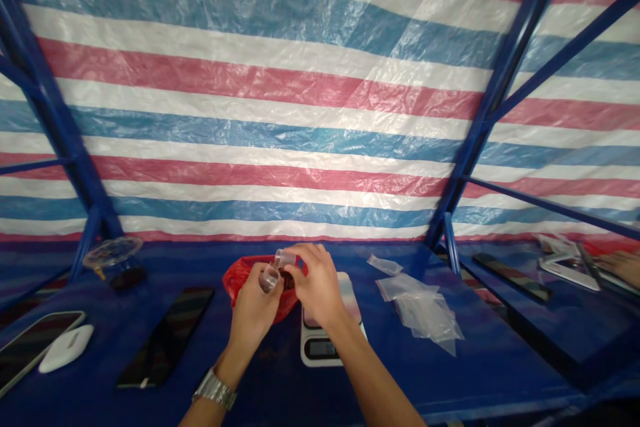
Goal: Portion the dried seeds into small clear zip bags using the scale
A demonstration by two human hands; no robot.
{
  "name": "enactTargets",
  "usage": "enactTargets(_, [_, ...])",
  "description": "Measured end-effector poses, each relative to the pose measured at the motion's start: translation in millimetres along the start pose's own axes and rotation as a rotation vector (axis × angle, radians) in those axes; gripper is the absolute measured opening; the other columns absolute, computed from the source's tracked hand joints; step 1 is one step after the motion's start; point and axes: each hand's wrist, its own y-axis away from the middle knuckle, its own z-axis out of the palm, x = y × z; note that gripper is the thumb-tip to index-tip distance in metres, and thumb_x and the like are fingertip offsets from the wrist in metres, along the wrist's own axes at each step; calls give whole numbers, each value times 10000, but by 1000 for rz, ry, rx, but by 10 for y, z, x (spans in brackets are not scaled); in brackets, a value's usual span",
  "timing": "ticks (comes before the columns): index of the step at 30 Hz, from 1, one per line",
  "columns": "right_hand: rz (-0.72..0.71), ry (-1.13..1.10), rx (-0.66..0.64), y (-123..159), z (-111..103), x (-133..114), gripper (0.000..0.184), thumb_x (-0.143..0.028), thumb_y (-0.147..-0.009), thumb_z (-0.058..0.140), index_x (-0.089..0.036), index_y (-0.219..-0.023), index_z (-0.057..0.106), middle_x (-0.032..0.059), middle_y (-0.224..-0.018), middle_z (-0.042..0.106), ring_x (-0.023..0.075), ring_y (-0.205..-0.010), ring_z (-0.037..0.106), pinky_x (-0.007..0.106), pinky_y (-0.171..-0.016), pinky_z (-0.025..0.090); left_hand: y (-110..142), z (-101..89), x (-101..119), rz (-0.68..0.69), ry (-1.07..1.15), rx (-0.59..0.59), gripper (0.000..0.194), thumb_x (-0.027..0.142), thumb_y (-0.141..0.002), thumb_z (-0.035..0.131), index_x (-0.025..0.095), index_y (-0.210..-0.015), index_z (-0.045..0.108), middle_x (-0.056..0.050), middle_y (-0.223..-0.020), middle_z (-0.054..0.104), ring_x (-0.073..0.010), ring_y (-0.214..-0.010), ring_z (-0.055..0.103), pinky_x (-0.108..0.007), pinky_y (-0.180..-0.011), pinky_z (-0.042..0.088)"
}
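My left hand (255,303) grips a small clear plastic cup (270,278) above the mouth of a red plastic bag (245,283). My right hand (316,283) pinches a second small clear plastic cup (285,258) close to the first. Dark contents (287,279) show in the bag's opening, partly hidden by my hands. Below my right hand sits a white digital kitchen scale (320,349), and the bag seems to rest against it. A silver metal watch (215,389) circles my left wrist.
Several dark phones (165,337) and a white computer mouse (66,348) lie left on the blue tarp table (450,373). Clear plastic bags (420,307) lie right of the scale. A co-worker's hand (625,267) rests by a phone at far right. A striped tarp wall (320,113) stands behind.
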Motion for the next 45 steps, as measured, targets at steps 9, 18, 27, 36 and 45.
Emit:
enactTargets(9, [26, 221, -226, 34, 346, 35, 230, -144, -931, 608, -260, -1093, 722, 46, -1125, 747, 274, -1136, 546, 394, -924, 357, -97, -200, -52, 13, 67, 222, 215, 392, -803, 616, 222, -928, 576, -19, -836, 670, -220, -760, 651, -338, -735, 509])
enactTargets(18, [19, 257, -314, 55, 393, 58, 329, -55, -859, 601, -242, -1097, 731, 45, -1133, 754, 272, -1126, 546, 409, -942, 331, -54, -380, 67, -6, 146, 275, 247, 414, -802, 669, 212, -930, 608, 4, -808, 647, -187, -730, 608, -306, -722, 491])
enactTargets(27, [-18, -275, -41, -3, 117, -70, 340, -103, -919, 574, -272, -1189, 693, 35, -1214, 722, 229, -1147, 594, 404, -1028, 407, 27, -247, 169, 136, 300, 70, 259, 438, -869, 666, 198, -951, 611, 16, -797, 617, -167, -742, 599, -285, -728, 498])
enactTargets(36, [-63, -375, -134, 154, -484, 176, 103, -154, -915, 644, -236, -880, 697, 9, -984, 732, 193, -977, 647, 339, -915, 454, 182, 101, 382, 91, 508, -518, 298, 369, -856, 693, 185, -1090, 672, -54, -1035, 733, -235, -985, 689, -353, -897, 536])
enactTargets(45, [295, -206, -86, 273, -615, 949, 147, -193, -914, 551, -188, -882, 694, 33, -847, 751, 195, -803, 697, 289, -746, 502, 77, 367, 223, 97, 425, -197, 461, 459, -866, 664, 204, -1245, 600, -127, -1210, 692, -262, -1189, 664, -449, -1074, 520])
